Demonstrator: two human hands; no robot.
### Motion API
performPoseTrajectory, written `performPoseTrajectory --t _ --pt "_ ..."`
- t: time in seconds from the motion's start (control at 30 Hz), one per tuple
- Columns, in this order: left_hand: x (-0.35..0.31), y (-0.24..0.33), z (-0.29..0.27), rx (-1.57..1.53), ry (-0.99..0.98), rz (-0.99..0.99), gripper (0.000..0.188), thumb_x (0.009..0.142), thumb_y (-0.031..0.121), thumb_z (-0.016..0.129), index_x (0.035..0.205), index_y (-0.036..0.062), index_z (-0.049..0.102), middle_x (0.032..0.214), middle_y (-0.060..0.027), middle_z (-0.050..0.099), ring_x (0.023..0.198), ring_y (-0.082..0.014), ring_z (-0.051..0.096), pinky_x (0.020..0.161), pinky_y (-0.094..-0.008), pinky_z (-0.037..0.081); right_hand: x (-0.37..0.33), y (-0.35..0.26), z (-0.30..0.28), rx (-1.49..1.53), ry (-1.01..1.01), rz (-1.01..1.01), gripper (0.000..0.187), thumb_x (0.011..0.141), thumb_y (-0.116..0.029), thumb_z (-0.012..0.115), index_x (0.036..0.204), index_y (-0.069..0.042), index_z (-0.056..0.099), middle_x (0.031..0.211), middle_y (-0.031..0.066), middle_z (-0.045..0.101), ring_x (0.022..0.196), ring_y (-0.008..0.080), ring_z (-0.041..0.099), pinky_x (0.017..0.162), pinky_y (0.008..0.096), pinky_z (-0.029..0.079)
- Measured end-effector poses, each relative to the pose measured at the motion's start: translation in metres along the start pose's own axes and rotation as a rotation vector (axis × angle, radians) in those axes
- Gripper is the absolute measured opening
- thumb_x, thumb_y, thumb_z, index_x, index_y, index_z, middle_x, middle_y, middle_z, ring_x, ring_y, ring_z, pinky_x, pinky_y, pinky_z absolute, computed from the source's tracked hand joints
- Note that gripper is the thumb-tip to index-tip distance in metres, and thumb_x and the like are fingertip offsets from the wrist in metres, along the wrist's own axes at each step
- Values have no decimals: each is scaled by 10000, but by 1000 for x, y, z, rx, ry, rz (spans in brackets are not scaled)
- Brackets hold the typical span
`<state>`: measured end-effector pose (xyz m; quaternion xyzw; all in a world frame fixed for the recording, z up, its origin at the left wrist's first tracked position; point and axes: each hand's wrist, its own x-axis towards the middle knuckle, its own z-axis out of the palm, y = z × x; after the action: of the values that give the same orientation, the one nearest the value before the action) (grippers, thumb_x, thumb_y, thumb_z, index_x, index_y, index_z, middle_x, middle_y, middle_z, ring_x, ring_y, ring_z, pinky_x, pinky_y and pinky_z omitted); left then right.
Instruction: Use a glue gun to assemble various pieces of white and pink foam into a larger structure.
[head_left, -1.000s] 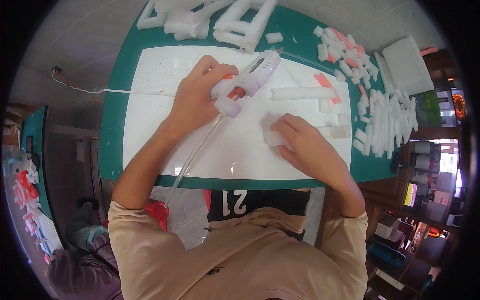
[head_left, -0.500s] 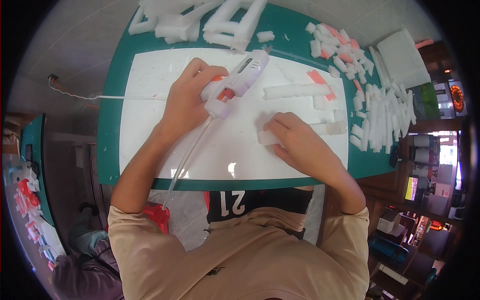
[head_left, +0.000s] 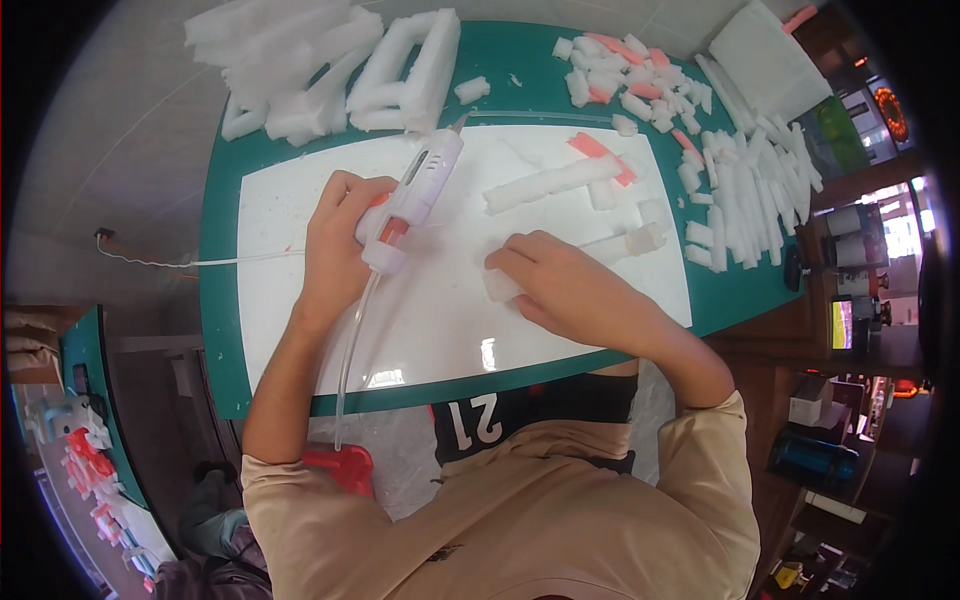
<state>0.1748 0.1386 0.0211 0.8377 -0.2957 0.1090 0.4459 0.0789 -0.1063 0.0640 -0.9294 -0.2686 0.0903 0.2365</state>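
Note:
My left hand (head_left: 340, 235) is wrapped round the handle of a white hot glue gun (head_left: 418, 185), whose nozzle points away from me. A long clear glue stick (head_left: 350, 370) trails from its rear end past the table's near edge. My right hand (head_left: 552, 275) pinches a small white foam block (head_left: 500, 287) against the white board (head_left: 420, 330). Just beyond that hand, a long white foam strip (head_left: 550, 184) lies beside a pink foam piece (head_left: 605, 158). A pale block (head_left: 645, 239) sits at the end of another strip, which my right hand partly covers.
White foam frames (head_left: 405, 75) stand at the far left of the green tabletop (head_left: 520, 48). Short white and pink foam pieces (head_left: 630, 80) are heaped at the far right, with long foam strips (head_left: 750, 200) nearer. The gun's cord (head_left: 215, 262) runs left. A red container (head_left: 340, 468) is below the table.
The whole view has turned and shifted, so the table sits at a different slant. My left hand still grips the glue gun, and my right hand still holds the foam block.

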Motion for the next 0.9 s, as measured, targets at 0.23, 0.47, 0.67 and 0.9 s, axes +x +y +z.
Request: performPoseTrajectory --t 0.23,0.47,0.67,0.9 --pt "-1 2 1 -14 -11 -19 333 734 47 728 1054 41 637 916 -97 507 826 -231 545 723 -299 451 -1 2 0 19 -10 -4 389 770 -14 638 1144 -27 531 1110 148 537 1057 343 520 912 404 445" --pt "-4 -1 -2 -2 -14 -25 338 732 53 727 1057 43 636 919 -99 505 823 -238 545 713 -298 451 5 -2 3 4 -76 31 339 764 -10 639 1091 -20 549 1108 142 537 1057 339 519 908 403 447" --pt "9 -1 -2 39 -6 125 319 756 149 663 1043 12 637 887 -122 514 802 -283 544 718 -340 438 6 4 12 -58 -14 -8 295 745 -8 598 1037 4 558 1057 165 544 1016 346 521 904 407 440" --pt "0 -1 1 142 26 105 135 772 21 548 905 3 567 796 -119 496 746 -270 525 671 -351 414 16 3 30 -132 74 -100 75 780 -36 553 842 5 566 926 152 542 861 311 560 723 400 483"
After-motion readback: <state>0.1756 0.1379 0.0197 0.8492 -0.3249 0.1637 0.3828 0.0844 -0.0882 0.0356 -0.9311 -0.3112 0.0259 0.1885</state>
